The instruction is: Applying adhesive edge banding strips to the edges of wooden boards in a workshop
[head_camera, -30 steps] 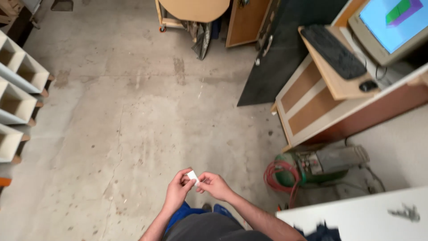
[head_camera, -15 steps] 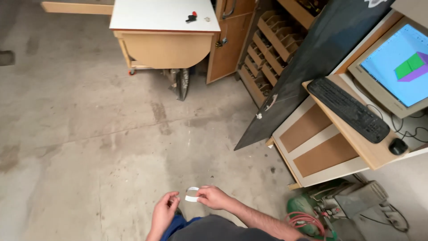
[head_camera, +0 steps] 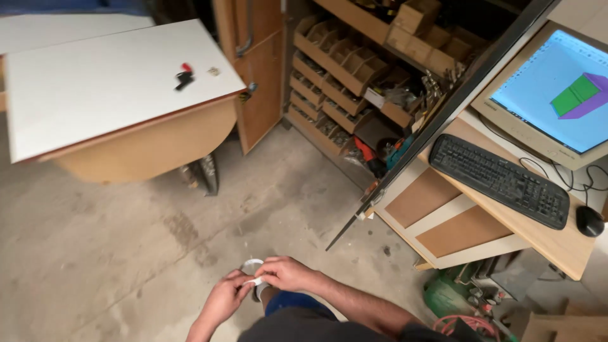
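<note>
At the bottom middle of the head view, both my hands meet low in front of my body over the concrete floor. My left hand [head_camera: 223,301] and my right hand [head_camera: 286,273] pinch a small white ring-shaped roll of tape [head_camera: 253,268] between their fingertips. The right hand's fingers curl over the roll's near edge; the left hand's fingers hold it from the left. Part of the roll is hidden by the fingers.
A white-topped table [head_camera: 95,82] with a small red-and-black clamp [head_camera: 183,77] stands at the upper left. An open wooden cabinet with bins [head_camera: 354,69] is ahead. A desk [head_camera: 544,240] at right carries a black keyboard [head_camera: 500,180], mouse [head_camera: 589,220] and monitor [head_camera: 557,95]. Green machine [head_camera: 449,294] low right.
The view has swung up and forward, bringing the white table and cabinet close. My hands stay together on the white roll, which now shows as a ring.
</note>
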